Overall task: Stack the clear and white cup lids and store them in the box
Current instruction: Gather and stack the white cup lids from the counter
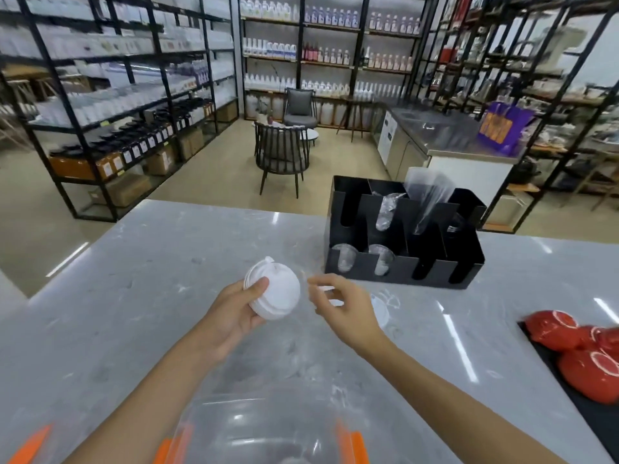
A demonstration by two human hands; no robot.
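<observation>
My left hand [234, 316] grips a stack of white cup lids [273, 291], held tilted above the grey marble counter [134, 296]. Just to its right, my right hand [341, 306] hovers with thumb and fingers curled and apart, nothing clearly in them. Behind that hand a white lid [330, 296] shows between the fingers, and another lid [382, 311] lies on the counter by the wrist. A clear plastic storage box [261, 426] with orange clips sits at the near edge, below my forearms.
A black compartment organizer [402, 236] with clear cups and plastic sleeves stands at the back right of the counter. Red glossy objects [582, 353] lie on a dark tray at the right edge. Shelving, chairs and a steel counter fill the room beyond.
</observation>
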